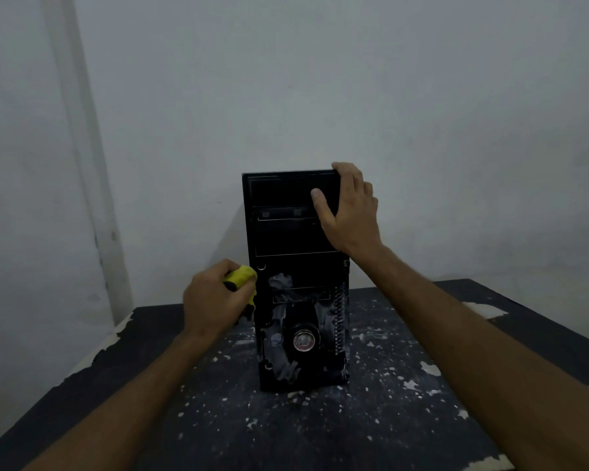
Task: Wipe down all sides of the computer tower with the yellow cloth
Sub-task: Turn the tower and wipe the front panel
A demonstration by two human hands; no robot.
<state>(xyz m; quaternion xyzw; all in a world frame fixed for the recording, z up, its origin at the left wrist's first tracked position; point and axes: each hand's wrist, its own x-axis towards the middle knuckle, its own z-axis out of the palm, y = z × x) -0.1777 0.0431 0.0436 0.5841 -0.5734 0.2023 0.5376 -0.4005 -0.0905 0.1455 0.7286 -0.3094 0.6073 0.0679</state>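
Note:
A black computer tower (pixel 286 239) stands upright in the middle of a dark table, its front panel facing me, with a round silver button low on it and pale smears across the lower half. My right hand (pixel 349 212) grips the tower's top right corner, thumb on the front panel. My left hand (pixel 215 299) holds a bunched yellow cloth (pixel 241 277) pressed against the tower's left side at mid height. That left side itself is hidden from me.
The dark table (pixel 405 419) is speckled with white flecks and has chipped pale patches along its left and right edges. A grey-white wall (pixel 354 79) rises close behind the tower, with a corner at the left.

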